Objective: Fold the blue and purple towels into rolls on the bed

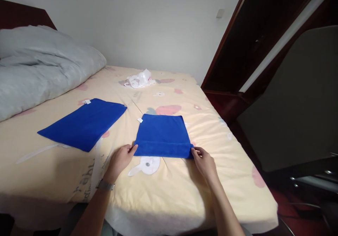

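Note:
In front of me a blue cloth [163, 128] lies on the bed, its near edge folded over into a band. My left hand [123, 160] pinches the left end of that band between thumb and fingers. At the band's right end, my right hand [204, 161] pinches the fabric the same way. A small white tag sticks out at the cloth's upper left. To the left a second blue cloth [84, 123] is spread flat, also with a white tag; neither hand touches it.
The bed [169, 197] has a pale yellow sheet with rabbit and carrot prints. A crumpled white plastic bag [141, 79] sits toward the wall. A grey quilt [47, 63] is heaped at the left. Dark wooden furniture [232, 42] stands beyond the bed's right edge.

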Motion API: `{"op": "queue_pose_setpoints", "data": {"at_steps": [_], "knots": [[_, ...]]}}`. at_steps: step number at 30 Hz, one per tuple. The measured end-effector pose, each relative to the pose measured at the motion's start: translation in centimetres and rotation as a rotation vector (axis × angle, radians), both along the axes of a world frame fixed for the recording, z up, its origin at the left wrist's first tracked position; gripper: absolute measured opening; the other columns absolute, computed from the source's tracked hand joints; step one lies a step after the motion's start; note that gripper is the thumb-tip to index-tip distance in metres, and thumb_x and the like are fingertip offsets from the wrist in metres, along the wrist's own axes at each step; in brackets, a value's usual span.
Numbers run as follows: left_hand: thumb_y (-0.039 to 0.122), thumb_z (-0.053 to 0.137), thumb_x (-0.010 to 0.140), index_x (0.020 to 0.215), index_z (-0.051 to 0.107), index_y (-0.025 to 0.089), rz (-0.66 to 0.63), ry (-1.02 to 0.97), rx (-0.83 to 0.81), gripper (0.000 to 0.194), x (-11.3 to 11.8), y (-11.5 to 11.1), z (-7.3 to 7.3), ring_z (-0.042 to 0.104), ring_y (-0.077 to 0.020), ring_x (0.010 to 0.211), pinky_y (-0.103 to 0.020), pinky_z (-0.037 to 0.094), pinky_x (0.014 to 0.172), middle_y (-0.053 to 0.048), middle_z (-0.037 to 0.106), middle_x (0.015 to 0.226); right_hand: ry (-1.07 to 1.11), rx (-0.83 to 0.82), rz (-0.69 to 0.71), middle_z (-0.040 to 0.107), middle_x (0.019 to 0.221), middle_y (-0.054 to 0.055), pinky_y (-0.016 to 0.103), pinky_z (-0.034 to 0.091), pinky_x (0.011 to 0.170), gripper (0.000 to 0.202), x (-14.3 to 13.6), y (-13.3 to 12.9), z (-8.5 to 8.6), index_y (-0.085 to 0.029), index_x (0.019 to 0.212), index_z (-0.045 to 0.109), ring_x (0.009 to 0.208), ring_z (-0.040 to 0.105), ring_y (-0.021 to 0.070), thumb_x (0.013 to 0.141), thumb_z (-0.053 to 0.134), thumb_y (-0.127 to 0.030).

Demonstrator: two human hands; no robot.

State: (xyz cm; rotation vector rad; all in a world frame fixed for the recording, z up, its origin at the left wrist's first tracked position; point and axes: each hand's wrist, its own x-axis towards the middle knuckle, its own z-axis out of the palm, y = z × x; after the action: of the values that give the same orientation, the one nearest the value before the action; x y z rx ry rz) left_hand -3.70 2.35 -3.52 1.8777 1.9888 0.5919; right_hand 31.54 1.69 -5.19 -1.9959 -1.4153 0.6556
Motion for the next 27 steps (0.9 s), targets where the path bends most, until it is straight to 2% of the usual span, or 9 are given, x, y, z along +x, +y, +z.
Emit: {"op": "queue_pose_setpoints", "data": {"at_steps": [4,8,12,18,22,24,26,27], "knots": [[0.054,0.040,0.093,0.068,0.051,0.023,0.006,-0.076,0.002,0.042,0.2,0.4,-0.2,0.061,-0.0186,0.062,-0.025,0.035,0.056,-0.001,0.065,0.066,-0.064,-0.026,-0.020,0.074,0.098,0.005,0.034,0.048,0.070,0.034,-0.4,-0.3,0.4,-0.029,0.104,0.067,0.092,0.069,0.0288,0.094,0.046,-0.053],[0.051,0.050,0.090,0.090,0.053,0.024,0.075,-0.218,0.066,0.027,0.3,0.9,-1.1,0.069,-0.0195,0.077,-0.024,0.044,0.065,-0.001,0.072,0.081,0.040,0.029,-0.019,0.072,0.105,0.008,0.033,0.050,0.073,0.038,-1.2,-0.1,-0.1,-0.026,0.119,0.055,0.094,0.069,0.0266,0.093,0.047,-0.052],[0.045,0.053,0.089,0.103,0.053,0.025,0.087,-0.224,0.090,0.024,0.5,1.2,-2.0,0.070,-0.0193,0.076,-0.025,0.047,0.067,-0.001,0.072,0.081,0.034,0.070,-0.009,0.071,0.102,0.009,0.034,0.051,0.073,0.042,-2.0,0.5,-0.5,-0.024,0.122,0.053,0.091,0.069,0.0277,0.092,0.047,-0.053],[0.046,0.051,0.090,0.108,0.054,0.026,0.081,-0.225,0.132,0.027,0.4,-0.5,-0.4,0.067,-0.0167,0.067,-0.024,0.044,0.061,0.004,0.067,0.071,0.282,0.161,0.007,0.072,0.095,0.004,0.031,0.052,0.069,0.035,-0.6,0.0,-0.3,-0.026,0.109,0.057,0.081,0.069,0.0231,0.086,0.057,-0.052],[0.044,0.053,0.088,0.107,0.059,0.027,-0.005,-0.125,0.024,0.026,-0.9,-2.0,0.1,0.062,-0.0155,0.061,-0.024,0.044,0.059,0.006,0.062,0.064,0.057,0.005,0.100,0.070,0.080,0.000,0.031,0.048,0.064,0.028,0.9,-1.4,-0.5,-0.027,0.091,0.059,0.073,0.067,0.0238,0.083,0.062,-0.054],[0.042,0.053,0.087,0.110,0.061,0.027,-0.046,-0.091,0.032,0.028,-1.9,-2.3,0.0,0.064,-0.0166,0.069,-0.025,0.048,0.066,0.003,0.066,0.076,-0.055,0.028,0.100,0.069,0.085,0.002,0.033,0.048,0.067,0.027,1.6,-2.0,-0.4,-0.027,0.088,0.060,0.079,0.066,0.0255,0.085,0.060,-0.053],[0.035,0.052,0.087,0.114,0.063,0.026,-0.121,-0.084,0.115,0.030,-2.9,-2.3,0.1,0.066,-0.0195,0.089,-0.029,0.051,0.081,-0.003,0.070,0.100,-0.092,0.153,0.126,0.068,0.097,0.005,0.034,0.049,0.073,0.025,2.3,-2.6,0.0,-0.027,0.093,0.062,0.088,0.065,0.0257,0.089,0.055,-0.051],[0.030,0.051,0.086,0.116,0.063,0.026,-0.182,-0.086,0.157,0.033,-3.4,-2.3,0.2,0.065,-0.0212,0.102,-0.031,0.051,0.091,-0.005,0.068,0.113,-0.079,0.210,0.192,0.066,0.105,0.005,0.035,0.050,0.078,0.024,2.6,-2.8,0.2,-0.027,0.098,0.063,0.094,0.063,0.0255,0.090,0.055,-0.048]]}}
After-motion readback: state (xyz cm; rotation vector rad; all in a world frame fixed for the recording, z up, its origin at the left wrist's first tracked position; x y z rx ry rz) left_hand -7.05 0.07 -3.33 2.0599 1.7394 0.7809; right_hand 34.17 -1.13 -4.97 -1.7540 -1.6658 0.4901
